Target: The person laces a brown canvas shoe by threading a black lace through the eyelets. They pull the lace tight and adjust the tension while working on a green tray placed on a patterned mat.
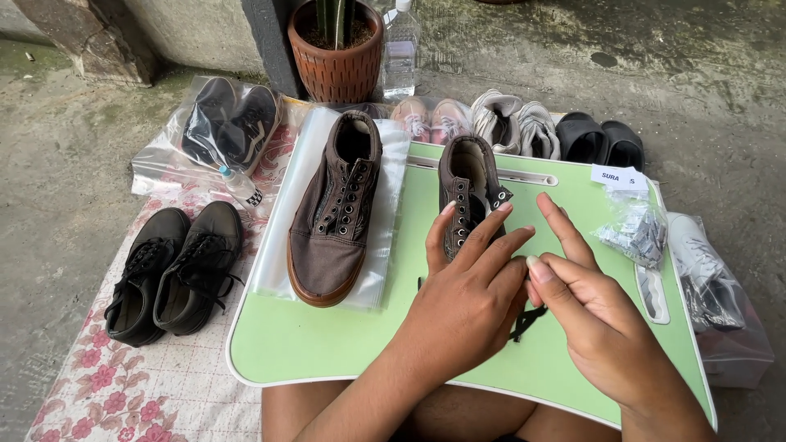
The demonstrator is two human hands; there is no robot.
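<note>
Nearest, over the pale green plastic lap tray (327,344), the left hand (471,299) is laid with fingers spread and extended, covering the toe of a brown canvas low-top shoe (468,184); nothing is seen clasped in it. The right hand (585,315) is held beside it, fingers loosely extended, touching a black shoelace (524,323) that lies loose on the tray; whether it is pinched cannot be told. This shoe's eyelets look unlaced, so lacing is judged barely begun. Further left, the matching brown shoe (336,213) is rested on a clear plastic bag (278,245), likewise without lace.
</note>
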